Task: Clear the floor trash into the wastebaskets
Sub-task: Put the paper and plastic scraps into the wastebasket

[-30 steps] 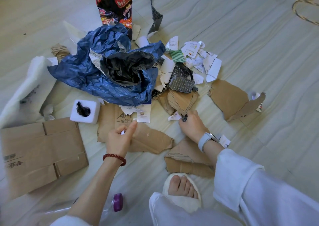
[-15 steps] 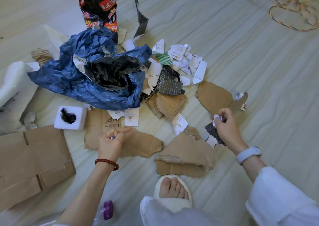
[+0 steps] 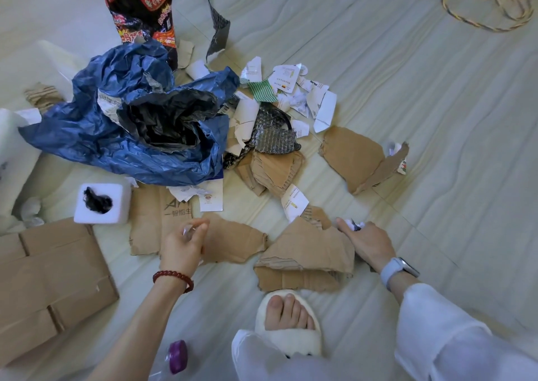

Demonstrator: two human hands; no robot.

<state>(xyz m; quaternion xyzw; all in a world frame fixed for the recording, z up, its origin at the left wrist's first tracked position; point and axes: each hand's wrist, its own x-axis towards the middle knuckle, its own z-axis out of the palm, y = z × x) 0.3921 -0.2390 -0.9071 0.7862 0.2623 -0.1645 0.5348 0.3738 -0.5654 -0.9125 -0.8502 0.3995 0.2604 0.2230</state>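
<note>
Trash lies scattered on the pale floor. My left hand [image 3: 185,242] hovers over a torn cardboard sheet [image 3: 233,243] and pinches a small clear scrap [image 3: 187,230] between thumb and fingers. My right hand [image 3: 365,239] grips small white and dark scraps [image 3: 353,224] and its fingertips touch the edge of a folded cardboard piece [image 3: 305,258]. A crumpled blue and black plastic bag [image 3: 139,130] fills the middle left. Torn white paper bits [image 3: 302,95] and a bubble-wrap piece [image 3: 273,139] lie behind. No wastebasket is in view.
A flattened cardboard box [image 3: 49,281] lies at the left, a white foam block [image 3: 102,203] beside it. A snack bag [image 3: 142,13] stands at the back. More cardboard [image 3: 355,156] lies right, a rope [image 3: 489,5] far right. My slippered foot [image 3: 288,319] and a purple-capped bottle [image 3: 176,356] are near.
My right hand moved left and down from beside the right cardboard piece to the folded cardboard, still holding scraps. My left hand stayed over the torn sheet with its scrap.
</note>
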